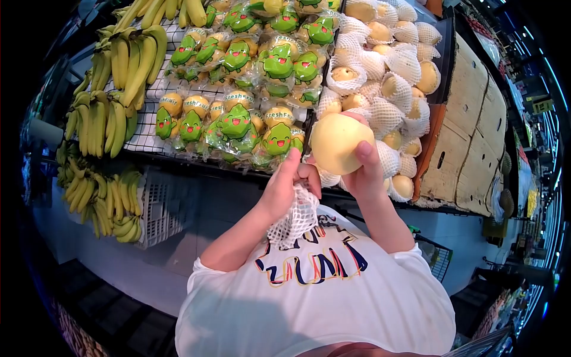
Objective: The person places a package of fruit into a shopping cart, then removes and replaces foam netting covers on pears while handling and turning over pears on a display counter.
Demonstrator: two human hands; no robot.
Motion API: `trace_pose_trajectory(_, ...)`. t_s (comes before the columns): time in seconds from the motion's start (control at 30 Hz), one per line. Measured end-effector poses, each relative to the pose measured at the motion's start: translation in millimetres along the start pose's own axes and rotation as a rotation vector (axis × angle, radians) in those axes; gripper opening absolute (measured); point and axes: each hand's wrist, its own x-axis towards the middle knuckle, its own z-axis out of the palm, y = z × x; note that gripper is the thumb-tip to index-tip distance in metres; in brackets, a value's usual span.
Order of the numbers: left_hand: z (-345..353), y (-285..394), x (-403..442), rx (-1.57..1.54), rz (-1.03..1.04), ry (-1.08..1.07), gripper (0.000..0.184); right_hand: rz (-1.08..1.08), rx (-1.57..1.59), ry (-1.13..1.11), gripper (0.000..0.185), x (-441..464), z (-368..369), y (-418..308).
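Note:
My right hand (367,175) is closed around a large, round, pale yellow pear (338,143), with the thumb on its side. No foam net covers this fruit. Lower and to the left, my left hand (279,190) grips a limp white foam net (294,221) that hangs in front of my shirt. Just beyond the pear lie more pears in white foam nets (389,116), piled in a display. Close to my left hand are clear bags of yellow fruit (237,122) printed with green cartoon figures.
Bunches of bananas (134,65) rest on a wire rack at the left, with more bananas (89,190) lower down by a white plastic crate (160,208). Right of the pears stands a cardboard-covered section (464,131). The display's front edge (232,169) runs just ahead of me.

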Motion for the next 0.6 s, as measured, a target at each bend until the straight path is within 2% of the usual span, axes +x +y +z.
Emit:
trace_pose_trajectory(0.03,-3,0,-1,0.069,0.035,0.037,0.086,0.016,0.044,0.028,0.079,-1,0,-1)
trace_pose_trajectory(0.07,-6,2,-3,0.081,0.141,0.061,0.06,0.033,0.09,0.057,0.078,-2,-1,-2)
trace_pose_trajectory(0.13,1,0,0,0.152,0.305,0.192,0.035,0.05,0.149,0.033,0.073,-4,-1,-6)
trace_pose_trajectory(0.17,4,-2,1,0.187,0.384,0.26,0.029,0.076,0.21,0.046,0.071,-5,-2,-6)
trace_pose_trajectory(0.2,2,3,3,0.36,0.429,0.242,0.059,0.101,0.272,0.057,0.071,-4,-3,-6)
trace_pose_trajectory(0.3,20,19,-2,0.539,0.344,0.306,0.079,0.196,0.423,0.022,0.07,-5,-2,-8)
trace_pose_trajectory(0.33,13,13,3,0.658,0.409,0.298,0.096,0.232,0.468,0.001,0.071,-5,-1,-8)
trace_pose_trajectory(0.43,17,21,3,0.657,0.411,0.262,0.103,0.299,0.425,-0.16,0.072,-5,-14,-4)
trace_pose_trajectory(0.53,24,40,-2,0.598,0.301,0.216,0.109,0.336,0.413,0.001,0.072,-7,-6,-4)
trace_pose_trajectory(0.6,20,43,-1,0.711,0.379,0.165,0.109,0.344,0.397,0.107,0.075,-6,7,-7)
